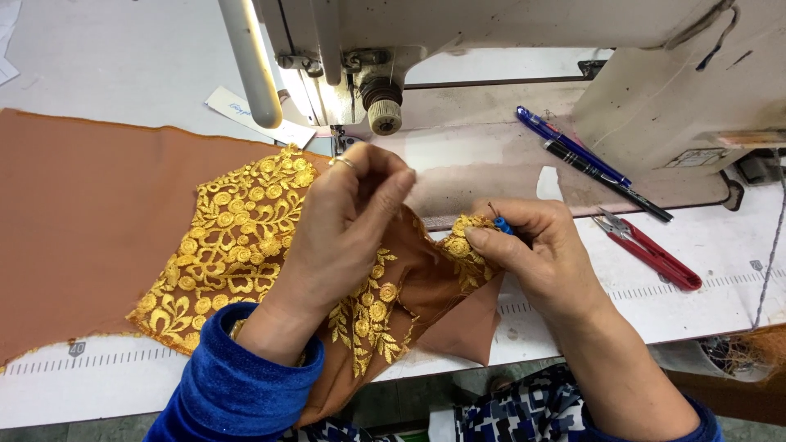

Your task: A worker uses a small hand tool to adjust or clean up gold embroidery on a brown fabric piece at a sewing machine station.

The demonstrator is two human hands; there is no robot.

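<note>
Right fingers (483, 239) pinched on a small blue-handled tool (503, 225), tip at gold embroidery edge, likely for picking stitches. Left fingers (385, 192) pressed together near thumb, seemingly pulling a thread, too thin to confirm. Left hand (344, 221) lifted over brown fabric (90, 221) with gold embroidery (237, 245), right hand (540, 262) bracing bunched cloth at table edge. Lying ready alongside: red snips (651, 250), two pens (585, 164). Behind: sewing machine (508, 33), needle area just above hands. Underneath: white table (720, 237) with ruler markings. Workshop setting, little else visible.
</note>
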